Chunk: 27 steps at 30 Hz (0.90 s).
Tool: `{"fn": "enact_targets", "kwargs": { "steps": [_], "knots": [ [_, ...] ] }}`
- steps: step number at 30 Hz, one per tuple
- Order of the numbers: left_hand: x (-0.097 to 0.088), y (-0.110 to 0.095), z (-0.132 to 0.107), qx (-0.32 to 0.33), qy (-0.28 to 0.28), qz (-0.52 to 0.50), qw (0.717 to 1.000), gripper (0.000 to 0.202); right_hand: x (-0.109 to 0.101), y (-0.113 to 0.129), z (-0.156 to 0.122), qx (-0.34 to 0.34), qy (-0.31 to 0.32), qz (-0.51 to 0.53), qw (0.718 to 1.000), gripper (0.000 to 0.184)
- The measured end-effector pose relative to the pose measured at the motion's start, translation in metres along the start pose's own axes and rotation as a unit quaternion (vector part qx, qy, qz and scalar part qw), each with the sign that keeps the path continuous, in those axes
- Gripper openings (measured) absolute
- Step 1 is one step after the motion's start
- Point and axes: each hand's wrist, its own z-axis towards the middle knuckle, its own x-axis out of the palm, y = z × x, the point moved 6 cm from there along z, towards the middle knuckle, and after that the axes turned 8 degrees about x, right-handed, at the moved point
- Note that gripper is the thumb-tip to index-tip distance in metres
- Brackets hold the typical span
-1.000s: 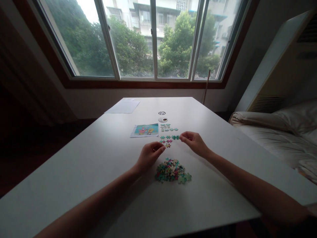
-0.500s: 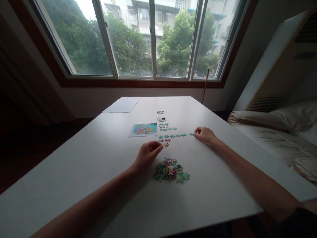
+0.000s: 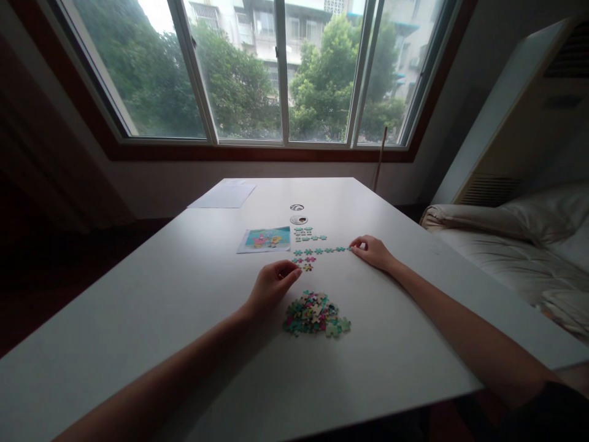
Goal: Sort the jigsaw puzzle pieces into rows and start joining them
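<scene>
My right hand [image 3: 372, 252] pinches a small teal puzzle piece [image 3: 350, 248] at the right end of a row of teal pieces [image 3: 319, 251]. My left hand [image 3: 275, 283] rests on the table with thumb and fingers closed at the left end of the lowest short row; a puzzle piece seems to be at its fingertips, mostly hidden. Just right of them lies a yellow and pink piece [image 3: 308, 267], with pink pieces [image 3: 310, 259] above. Nearer to me is a heap of mixed puzzle pieces [image 3: 313, 313], some face down.
A colourful cartoon picture sheet [image 3: 264, 239] lies left of the rows. Behind the rows are more teal pieces [image 3: 314, 237] and two round discs [image 3: 299, 220]. White paper [image 3: 223, 194] lies at the far left of the white table [image 3: 151, 307]. A sofa [image 3: 497, 239] stands at right.
My right hand has moved left with the teal piece, closing the gap to the row. My left hand stays by the lowest row. The whole view has shifted slightly.
</scene>
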Motion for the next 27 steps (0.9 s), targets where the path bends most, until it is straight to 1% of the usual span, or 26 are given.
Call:
{"fn": "enact_targets", "kwargs": {
  "steps": [9,12,14,16,17,19,21,23,25,27],
  "knots": [
    [0.0,0.002,0.0,0.006,0.005,-0.007,1.0,0.022,0.001,-0.001,0.0,0.011,0.004,0.007,1.0,0.018],
    [-0.001,0.003,-0.001,0.009,0.005,-0.003,1.0,0.023,-0.004,-0.001,-0.001,0.027,-0.012,0.021,0.999,0.018],
    [-0.001,0.005,-0.001,0.009,0.005,-0.004,1.0,0.023,-0.008,0.006,-0.003,0.021,-0.03,0.032,0.999,0.017],
    [0.0,0.005,-0.001,0.008,0.006,-0.003,1.0,0.023,-0.009,0.023,-0.007,-0.016,-0.025,0.049,0.998,0.015],
    [0.0,0.005,-0.001,0.006,0.008,-0.002,1.0,0.022,-0.008,0.035,-0.011,-0.045,-0.005,0.063,0.997,0.015],
    [0.001,0.004,-0.001,0.003,0.012,0.003,1.0,0.022,-0.002,0.063,-0.023,-0.111,0.066,0.097,0.987,0.016],
    [0.001,0.002,-0.001,0.003,0.013,0.005,1.0,0.022,0.005,0.093,-0.038,-0.181,0.152,0.126,0.963,0.018],
    [0.001,0.0,-0.001,0.006,0.013,0.004,1.0,0.022,0.01,0.115,-0.055,-0.238,0.225,0.144,0.934,0.023],
    [0.001,-0.001,-0.001,0.009,0.014,0.003,1.0,0.022,0.013,0.128,-0.065,-0.266,0.27,0.153,0.913,0.026],
    [0.001,-0.001,-0.001,0.011,0.014,0.004,1.0,0.023,0.014,0.13,-0.069,-0.27,0.287,0.156,0.906,0.026]
  ]
}}
